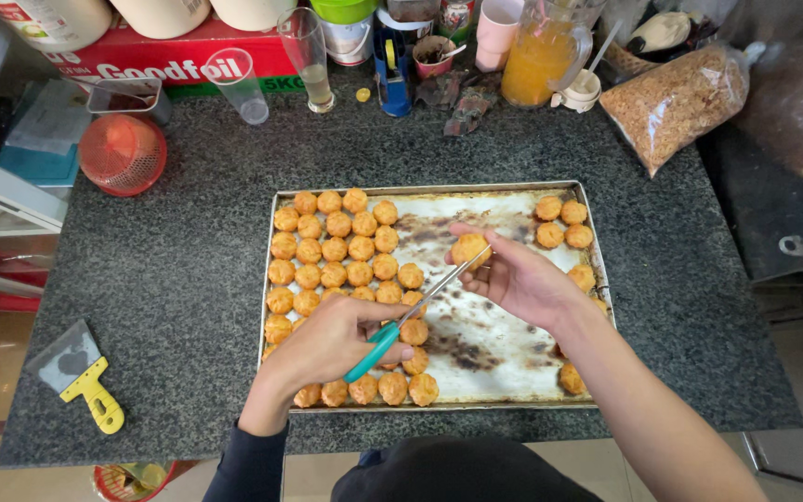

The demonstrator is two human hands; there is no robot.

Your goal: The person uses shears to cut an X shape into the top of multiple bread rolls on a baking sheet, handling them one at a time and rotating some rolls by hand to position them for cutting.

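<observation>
Above the tray: a round golden pastry puff (pixel 469 247) is pinched between the fingers of the right hand (pixel 522 279), lifted clear of the baking tray (pixel 476 390).
Left hand (pixel 332 339): closed around the teal handles of a pair of scissors (pixel 415 311); the blades are pointed up and away from it, with the tips at or in the held puff. Whether the blades are parted cannot be told.
Left of the left hand: most of the puffs (pixel 336 249) are packed in rows, some touching its knuckles.
Beyond the right hand: a few more puffs (pixel 561 223) are gathered near the tray's far corner.
Risk, fingers: the blade tips are judged to lie very near the right fingertips; a slip could nick them.
Risk, puff: too firm a pinch could crush the shell, or a deep cut could split it.
Risk, tray: the packed puffs could be knocked by the left wrist.
Far from both hands: a yellow-handled scraper (pixel 85 376) is left on the granite counter (pixel 178 279).
</observation>
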